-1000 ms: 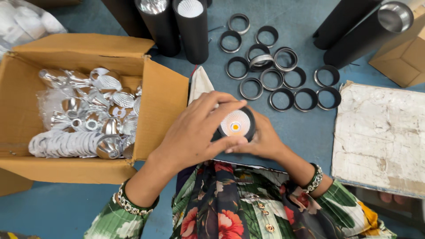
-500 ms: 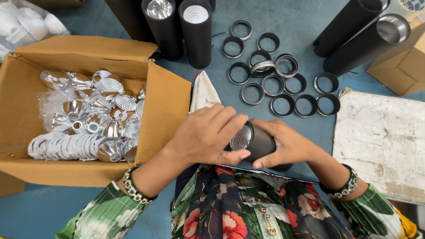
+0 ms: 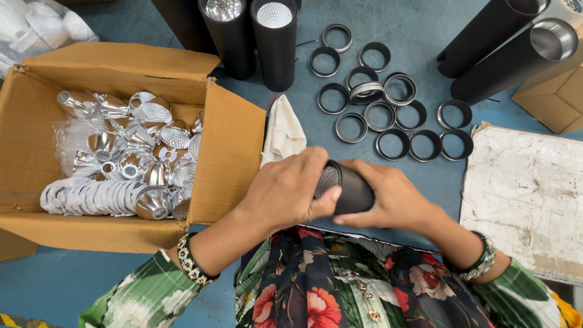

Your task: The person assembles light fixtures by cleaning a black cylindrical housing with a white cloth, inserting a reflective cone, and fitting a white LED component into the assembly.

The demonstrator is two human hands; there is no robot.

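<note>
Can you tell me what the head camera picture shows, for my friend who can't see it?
Two hands, the left hand and right hand, hold a short black tube with a silvery dimpled end. Beside them is a cardboard box of shiny silver cups, and black rings lie on the blue table.

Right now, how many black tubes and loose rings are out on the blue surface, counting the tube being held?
Upright black tubes: 2
Leaning black tubes at the upper right: 2
Held black tube, between the left hand and the right hand: 1
Loose rings: 14
Total: 19
</note>
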